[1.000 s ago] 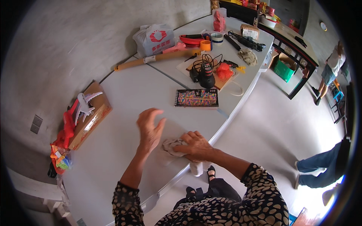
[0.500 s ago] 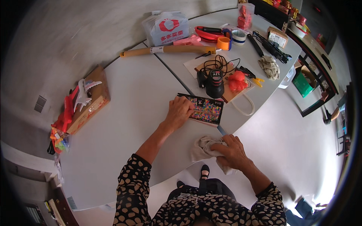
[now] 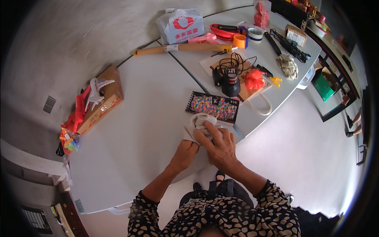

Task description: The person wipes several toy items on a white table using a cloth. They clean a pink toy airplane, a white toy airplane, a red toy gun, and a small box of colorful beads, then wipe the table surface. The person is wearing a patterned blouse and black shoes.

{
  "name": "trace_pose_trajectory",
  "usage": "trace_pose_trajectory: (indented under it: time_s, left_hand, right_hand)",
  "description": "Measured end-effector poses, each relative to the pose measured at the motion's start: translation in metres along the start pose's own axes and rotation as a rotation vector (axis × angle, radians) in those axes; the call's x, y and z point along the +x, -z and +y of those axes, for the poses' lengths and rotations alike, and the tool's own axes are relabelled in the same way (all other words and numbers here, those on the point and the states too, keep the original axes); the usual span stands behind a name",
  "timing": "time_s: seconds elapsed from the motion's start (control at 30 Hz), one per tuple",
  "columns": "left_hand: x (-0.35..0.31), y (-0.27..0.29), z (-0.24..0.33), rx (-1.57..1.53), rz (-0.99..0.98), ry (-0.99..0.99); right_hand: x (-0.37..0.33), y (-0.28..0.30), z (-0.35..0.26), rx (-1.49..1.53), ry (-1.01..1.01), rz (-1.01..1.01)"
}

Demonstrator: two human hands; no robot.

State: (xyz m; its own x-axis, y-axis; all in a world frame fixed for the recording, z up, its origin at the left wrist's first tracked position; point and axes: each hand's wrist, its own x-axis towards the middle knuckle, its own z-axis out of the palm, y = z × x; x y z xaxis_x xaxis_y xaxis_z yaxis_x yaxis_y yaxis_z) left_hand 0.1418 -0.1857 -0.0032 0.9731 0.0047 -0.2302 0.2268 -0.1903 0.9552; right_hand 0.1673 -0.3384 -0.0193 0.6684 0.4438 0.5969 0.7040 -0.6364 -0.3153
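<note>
A crumpled pale grey cloth (image 3: 196,125) is bunched between my two hands, just in front of a spiral notebook with a black, many-coloured cover (image 3: 213,106). My left hand (image 3: 185,153) is closed on the near left side of the cloth, its fingertips hidden in the folds. From the right, my right hand (image 3: 222,149) grips the cloth with bent fingers pressed onto it. The notebook lies flat on the grey table (image 3: 146,102), its near edge partly covered by the cloth.
Beyond the notebook stands a black 12-volt-type battery charger (image 3: 230,83) with a coiled cable, beside a red plastic bundle (image 3: 254,80). A long cardboard tube (image 3: 189,47) and white plastic bag (image 3: 181,27) lie farther back. A cardboard box (image 3: 106,100) sits at the left edge.
My left hand has left the notebook and drawn back to the cloth. My right hand has brought the cloth leftward from the table's near edge to meet it.
</note>
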Motion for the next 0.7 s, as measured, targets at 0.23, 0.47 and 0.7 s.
trace_pose_trajectory:
  time_s: [0.23, 0.47, 0.7]
  left_hand:
    - [-0.05, 0.031, -0.009, -0.124, -0.104, 0.099]
    - [-0.091, 0.06, -0.008, -0.15, -0.185, 0.111]
    - [-0.123, 0.073, -0.03, -0.352, -0.055, 0.001]
  right_hand:
    - [-0.011, -0.018, -0.025, -0.092, 0.106, -0.068]
    - [-0.016, -0.019, -0.046, -0.214, 0.037, 0.041]
    - [-0.053, -0.003, -0.059, 1.042, -0.778, -0.053]
